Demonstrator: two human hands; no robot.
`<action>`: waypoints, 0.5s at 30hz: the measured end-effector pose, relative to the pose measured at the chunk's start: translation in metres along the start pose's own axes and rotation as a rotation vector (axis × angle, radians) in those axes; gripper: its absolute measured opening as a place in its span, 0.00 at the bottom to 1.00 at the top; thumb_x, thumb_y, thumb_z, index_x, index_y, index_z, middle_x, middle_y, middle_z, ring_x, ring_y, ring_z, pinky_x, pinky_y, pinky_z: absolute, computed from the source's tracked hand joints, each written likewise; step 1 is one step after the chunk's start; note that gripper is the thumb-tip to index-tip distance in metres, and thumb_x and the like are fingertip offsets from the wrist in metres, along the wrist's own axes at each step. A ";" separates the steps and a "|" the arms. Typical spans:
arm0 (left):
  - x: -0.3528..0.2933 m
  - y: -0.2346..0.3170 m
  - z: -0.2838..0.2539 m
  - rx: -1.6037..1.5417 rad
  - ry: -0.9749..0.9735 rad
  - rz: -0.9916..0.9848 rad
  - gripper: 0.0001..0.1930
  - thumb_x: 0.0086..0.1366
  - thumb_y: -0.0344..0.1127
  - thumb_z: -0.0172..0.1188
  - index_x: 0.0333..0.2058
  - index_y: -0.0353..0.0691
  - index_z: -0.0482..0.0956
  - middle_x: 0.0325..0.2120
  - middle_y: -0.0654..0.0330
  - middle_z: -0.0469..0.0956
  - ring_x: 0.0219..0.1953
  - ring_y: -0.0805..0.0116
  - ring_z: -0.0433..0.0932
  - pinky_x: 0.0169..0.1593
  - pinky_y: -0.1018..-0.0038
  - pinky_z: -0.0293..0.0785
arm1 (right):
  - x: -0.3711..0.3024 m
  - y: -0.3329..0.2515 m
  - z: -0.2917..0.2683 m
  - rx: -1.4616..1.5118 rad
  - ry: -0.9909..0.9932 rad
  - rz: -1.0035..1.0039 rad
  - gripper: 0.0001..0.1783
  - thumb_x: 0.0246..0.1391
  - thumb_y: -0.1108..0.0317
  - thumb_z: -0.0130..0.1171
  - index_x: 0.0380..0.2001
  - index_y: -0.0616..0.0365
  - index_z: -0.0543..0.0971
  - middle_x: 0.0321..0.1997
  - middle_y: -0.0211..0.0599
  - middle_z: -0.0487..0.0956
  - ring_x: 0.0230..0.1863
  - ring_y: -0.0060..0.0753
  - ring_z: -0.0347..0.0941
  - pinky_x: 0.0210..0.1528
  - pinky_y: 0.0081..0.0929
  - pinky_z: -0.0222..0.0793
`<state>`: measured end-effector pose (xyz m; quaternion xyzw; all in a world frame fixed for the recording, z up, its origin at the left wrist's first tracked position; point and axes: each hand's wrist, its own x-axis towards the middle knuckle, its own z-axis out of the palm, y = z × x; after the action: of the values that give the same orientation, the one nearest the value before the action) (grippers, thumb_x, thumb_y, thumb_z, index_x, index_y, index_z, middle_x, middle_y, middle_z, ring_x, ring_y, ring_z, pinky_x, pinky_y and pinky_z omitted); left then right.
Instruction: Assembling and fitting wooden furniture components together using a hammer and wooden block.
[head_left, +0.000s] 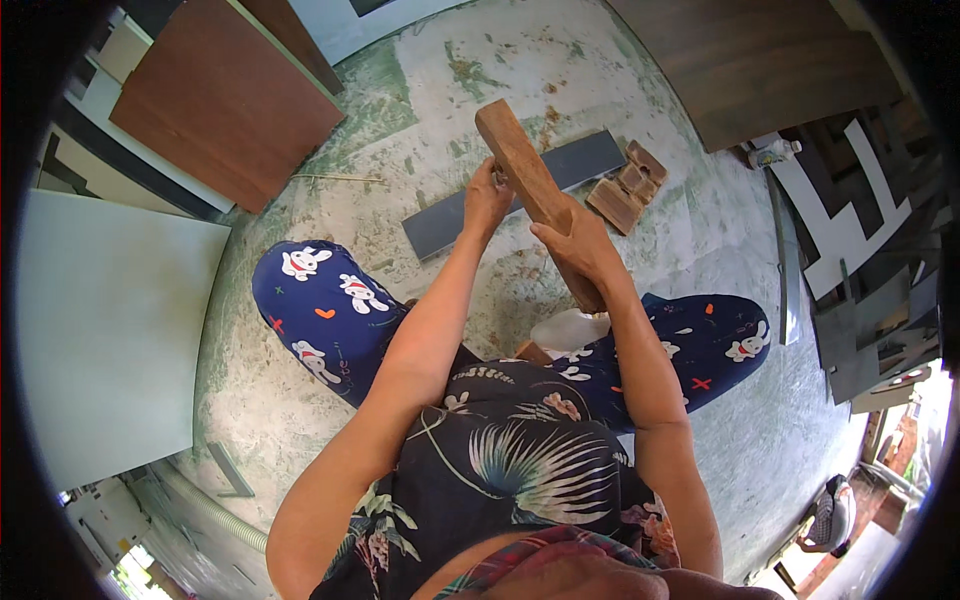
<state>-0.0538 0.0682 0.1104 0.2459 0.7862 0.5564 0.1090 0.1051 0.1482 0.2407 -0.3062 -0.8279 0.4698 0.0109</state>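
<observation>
A long brown wooden block (535, 175) is held aslant above the floor between my knees. My right hand (580, 243) wraps round its lower half, with the thumb on its left side. At the block's left edge, nearer its far end, my left hand (487, 198) is closed, its fingertips partly hidden against the wood. Below the block a dark grey board (437, 226) lies flat on the floor, crossed by the block in this view. Just right of that board sit several small brown wooden pieces (628, 187), close together.
A reddish-brown panel (228, 105) leans at the far left, with a pale panel (120, 310) nearer. At far right are a dark brown sheet (765, 70), a white stepped cutout (835, 235) and a bottle (775, 152). A translucent white object (570, 330) rests by my right thigh.
</observation>
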 end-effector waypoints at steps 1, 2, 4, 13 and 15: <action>-0.001 0.003 0.000 -0.003 -0.011 -0.003 0.15 0.58 0.31 0.61 0.44 0.37 0.76 0.34 0.53 0.80 0.28 0.65 0.77 0.36 0.70 0.74 | 0.000 0.002 -0.001 0.004 0.016 -0.006 0.38 0.46 0.53 0.65 0.60 0.58 0.69 0.49 0.59 0.78 0.52 0.58 0.75 0.54 0.39 0.69; 0.000 0.006 -0.001 -0.032 -0.061 -0.046 0.17 0.57 0.32 0.62 0.46 0.37 0.76 0.35 0.53 0.80 0.28 0.65 0.77 0.36 0.70 0.74 | 0.000 0.003 -0.003 0.005 0.020 0.004 0.38 0.46 0.53 0.65 0.60 0.58 0.69 0.49 0.59 0.78 0.52 0.58 0.75 0.54 0.39 0.69; 0.000 0.006 -0.003 -0.057 -0.115 -0.092 0.19 0.57 0.32 0.62 0.48 0.38 0.75 0.36 0.52 0.80 0.28 0.65 0.77 0.37 0.70 0.74 | 0.000 0.003 -0.006 -0.001 0.028 0.029 0.38 0.46 0.53 0.65 0.59 0.59 0.70 0.49 0.59 0.78 0.51 0.56 0.75 0.54 0.39 0.69; 0.006 0.015 -0.009 -0.169 -0.247 -0.150 0.19 0.57 0.28 0.59 0.49 0.37 0.75 0.35 0.55 0.81 0.28 0.71 0.77 0.36 0.72 0.74 | -0.004 0.001 -0.009 0.021 0.000 0.036 0.38 0.46 0.53 0.65 0.59 0.56 0.70 0.49 0.58 0.78 0.52 0.57 0.74 0.53 0.40 0.69; 0.006 0.023 -0.011 -0.107 -0.261 -0.171 0.18 0.57 0.28 0.60 0.48 0.36 0.75 0.35 0.54 0.82 0.31 0.69 0.78 0.37 0.71 0.74 | -0.006 0.004 -0.009 -0.010 0.054 0.002 0.37 0.46 0.53 0.65 0.60 0.55 0.69 0.49 0.58 0.78 0.51 0.57 0.75 0.53 0.40 0.69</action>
<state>-0.0574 0.0686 0.1362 0.2424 0.7527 0.5494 0.2701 0.1145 0.1537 0.2440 -0.3195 -0.8294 0.4572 0.0313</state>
